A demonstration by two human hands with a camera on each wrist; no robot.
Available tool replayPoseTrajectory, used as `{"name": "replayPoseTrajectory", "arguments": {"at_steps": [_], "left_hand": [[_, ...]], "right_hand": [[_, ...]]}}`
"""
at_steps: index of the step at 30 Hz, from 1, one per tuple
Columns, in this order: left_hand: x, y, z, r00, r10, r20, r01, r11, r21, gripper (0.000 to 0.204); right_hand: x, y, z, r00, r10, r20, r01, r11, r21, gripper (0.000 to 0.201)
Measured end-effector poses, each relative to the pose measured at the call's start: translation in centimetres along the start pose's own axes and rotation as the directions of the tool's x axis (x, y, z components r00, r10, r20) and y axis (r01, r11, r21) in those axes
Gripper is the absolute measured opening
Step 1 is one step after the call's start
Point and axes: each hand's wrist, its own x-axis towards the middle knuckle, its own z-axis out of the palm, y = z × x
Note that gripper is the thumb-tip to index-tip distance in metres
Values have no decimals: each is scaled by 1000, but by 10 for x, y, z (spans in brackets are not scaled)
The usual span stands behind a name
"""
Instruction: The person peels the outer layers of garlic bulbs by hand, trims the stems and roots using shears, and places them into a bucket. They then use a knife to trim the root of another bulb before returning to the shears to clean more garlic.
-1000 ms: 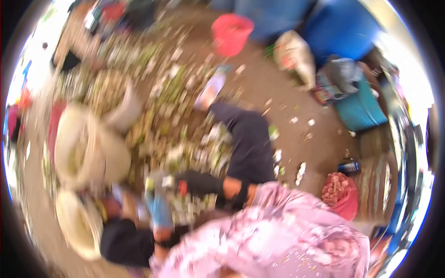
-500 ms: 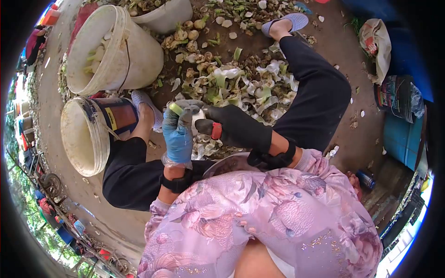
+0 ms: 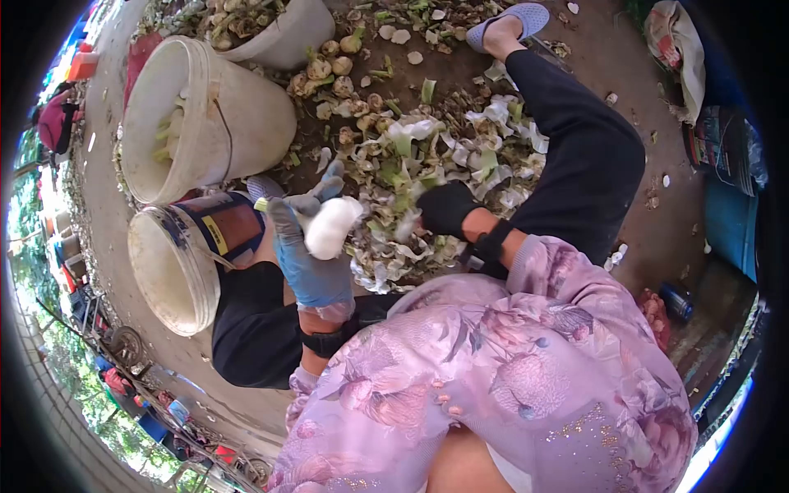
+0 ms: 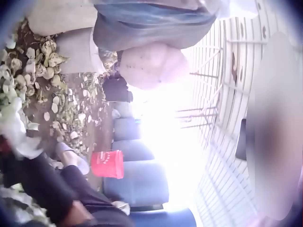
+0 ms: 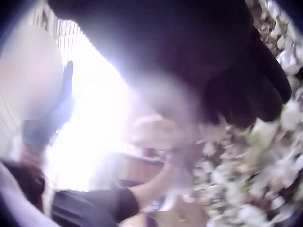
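Right hand point(image 3: 449, 209) moved over peelings point(image 3: 409, 140), grip unclear, left hand point(image 3: 299, 246) holding one white bulb point(image 3: 332, 228), three whitish buckets point(image 3: 261, 111)

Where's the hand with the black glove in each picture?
Head: the black-gloved right hand is just right of the middle.
Left wrist: the hand is at the lower left, blurry.
Right wrist: the hand fills much of the top.
Shared landmark: the pale peelings, in all three.
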Motion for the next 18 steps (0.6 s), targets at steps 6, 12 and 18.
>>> {"name": "replayPoseTrajectory", "arguments": {"at_steps": [6, 12, 18], "left_hand": [[14, -20, -60, 983, -158, 96, 179, 943, -280, 41], [4, -35, -54, 995, 93, -30, -55, 793, 607, 34], [14, 3, -59, 976, 200, -90, -89, 736, 671, 30]], "right_hand": [[10, -43, -21, 929, -194, -314, 332, 811, 482, 28], [-1, -83, -12, 808, -414, -419, 575, 709, 408, 24], [-10, -68, -29, 849, -431, -306, 510, 820, 261, 20]]}}
